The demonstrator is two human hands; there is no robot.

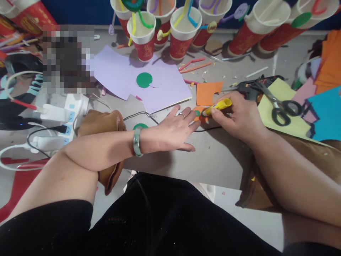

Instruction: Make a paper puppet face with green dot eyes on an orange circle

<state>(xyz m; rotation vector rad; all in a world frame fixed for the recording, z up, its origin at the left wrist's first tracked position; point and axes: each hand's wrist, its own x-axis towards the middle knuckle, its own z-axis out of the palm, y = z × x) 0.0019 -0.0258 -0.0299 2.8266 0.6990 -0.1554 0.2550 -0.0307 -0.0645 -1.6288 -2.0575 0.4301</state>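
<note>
My right hand is closed around a yellow marker, tilted with its lower end down at a small orange paper piece. A green spot shows on that piece. Palm down on the table lies my left hand, fingers spread, with fingertips at the left edge of the orange piece; whether they press on it I cannot tell. Just behind is an orange paper square with a rounded notch cut out. A green paper circle rests on a lilac sheet beyond my left hand.
Several red paper cups with bent straws line the back. Scissors lie on yellow paper at right, near a dark glue gun and blue paper. A power strip with cables stands left; a thin black cable crosses the table.
</note>
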